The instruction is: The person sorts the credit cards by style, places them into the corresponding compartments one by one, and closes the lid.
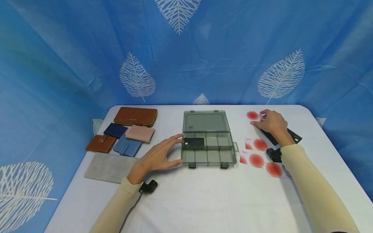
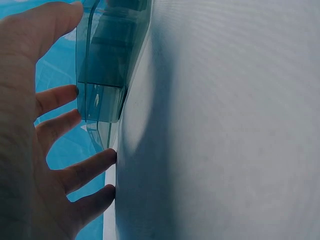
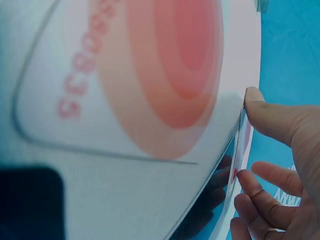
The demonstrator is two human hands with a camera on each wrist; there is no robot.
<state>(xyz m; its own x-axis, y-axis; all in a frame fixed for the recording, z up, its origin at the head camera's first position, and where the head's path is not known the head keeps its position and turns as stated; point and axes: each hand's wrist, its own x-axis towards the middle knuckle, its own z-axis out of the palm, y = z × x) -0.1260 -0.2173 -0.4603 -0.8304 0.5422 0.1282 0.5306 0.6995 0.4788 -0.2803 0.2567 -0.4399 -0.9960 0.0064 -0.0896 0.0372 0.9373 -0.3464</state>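
Observation:
A smoky translucent divided box (image 1: 201, 158) lies with its lid (image 1: 206, 122) folded back. A black card (image 1: 194, 143) with a small chip mark sits over its rear-left compartments. My left hand (image 1: 158, 155) is at the box's left side, fingers spread, thumb and fingertips right at the rim. My right hand (image 1: 272, 124), at the back right, pinches a white card with a red circle (image 1: 252, 115) between thumb and fingers. In the right wrist view this card (image 3: 242, 135) shows edge-on. Black cards (image 1: 295, 136) lie under the right hand, partly hidden.
White cards with red circles (image 1: 260, 144) lie right of the box, one (image 1: 274, 169) partly under the right sleeve. At left are a brown zip wallet (image 1: 135, 116), a pink wallet (image 1: 140, 133), blue (image 1: 128, 146) and navy (image 1: 115, 130) ones, a brown snap wallet (image 1: 101, 143) and a grey pouch (image 1: 109, 167).

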